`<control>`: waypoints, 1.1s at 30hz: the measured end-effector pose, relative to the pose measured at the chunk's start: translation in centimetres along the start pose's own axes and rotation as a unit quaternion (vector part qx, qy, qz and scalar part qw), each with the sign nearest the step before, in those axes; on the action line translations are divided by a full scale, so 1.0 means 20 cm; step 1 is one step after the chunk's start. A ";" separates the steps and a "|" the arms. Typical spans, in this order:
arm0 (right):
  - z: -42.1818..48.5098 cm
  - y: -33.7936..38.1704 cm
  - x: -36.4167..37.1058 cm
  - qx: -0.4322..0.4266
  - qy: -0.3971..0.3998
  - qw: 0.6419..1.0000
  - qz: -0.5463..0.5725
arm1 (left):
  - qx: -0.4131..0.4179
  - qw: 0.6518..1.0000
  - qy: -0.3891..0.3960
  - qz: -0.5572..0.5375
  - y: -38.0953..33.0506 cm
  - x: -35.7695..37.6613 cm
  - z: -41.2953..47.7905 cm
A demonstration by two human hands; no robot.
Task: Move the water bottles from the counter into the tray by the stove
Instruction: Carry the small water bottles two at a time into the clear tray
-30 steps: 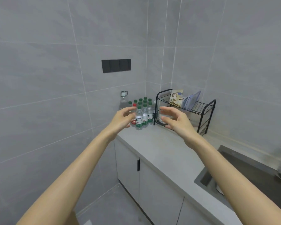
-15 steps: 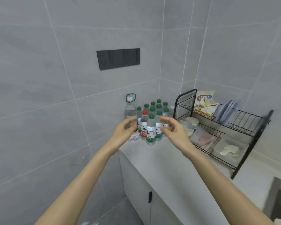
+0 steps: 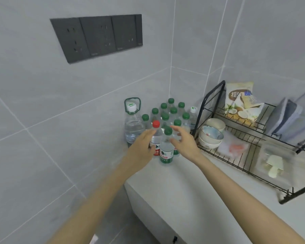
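Two spread, empty hands (left hand (image 3: 141,147), right hand (image 3: 183,141)) now reach the front water bottles (image 3: 166,152); none moved yet.

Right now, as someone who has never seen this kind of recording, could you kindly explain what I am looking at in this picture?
There is no machine here: these are a person's two bare arms, filmed by a wide-angle camera worn on their head, looking forward and down. The left hand and right hand reach out, fingers relaxed, on either side of the two front bottles: a red-capped bottle and a green-capped bottle. Neither hand plainly grips anything. Behind them, on the grey counter, stand more small green-capped bottles and a large bottle with a carry handle. To the right sits a black wire dish rack holding bowls, a snack bag and folded cloths. A dark socket panel is on the wall. The tray and stove are out of view.
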State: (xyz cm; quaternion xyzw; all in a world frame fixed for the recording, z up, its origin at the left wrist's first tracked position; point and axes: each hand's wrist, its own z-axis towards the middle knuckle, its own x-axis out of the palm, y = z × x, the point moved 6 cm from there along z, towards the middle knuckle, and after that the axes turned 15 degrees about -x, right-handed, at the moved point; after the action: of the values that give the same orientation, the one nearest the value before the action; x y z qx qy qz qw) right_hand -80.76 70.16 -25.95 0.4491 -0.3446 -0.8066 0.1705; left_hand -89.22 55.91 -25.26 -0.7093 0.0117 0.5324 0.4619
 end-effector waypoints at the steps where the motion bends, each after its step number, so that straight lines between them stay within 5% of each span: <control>1: 0.03 -0.04 0.03 0.010 0.002 1.000 -0.005 | 0.019 0.999 0.014 0.025 0.01 0.03 0.06; 11: 0.14 -0.16 0.16 0.018 -0.059 0.998 -0.033 | 0.110 0.981 0.067 0.146 0.07 0.22 0.44; 18: 0.01 -0.21 0.08 0.085 -0.130 0.988 -0.027 | 0.126 0.990 0.038 0.051 0.09 0.27 0.49; 27: -0.21 -0.25 -0.11 0.126 -0.168 0.971 -0.113 | -0.053 0.973 0.065 -0.213 0.16 0.35 0.64; 33: -0.30 -0.31 -0.18 0.149 -0.176 0.967 -0.107 | -0.034 0.965 0.010 -0.259 0.18 0.36 0.65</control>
State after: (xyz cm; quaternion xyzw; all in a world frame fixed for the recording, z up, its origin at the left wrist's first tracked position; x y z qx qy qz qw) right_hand -73.47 74.14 -30.31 0.3549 -0.4356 -0.8258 -0.0485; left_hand -97.67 65.97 -33.19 -0.7088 -0.1855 0.3874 0.5596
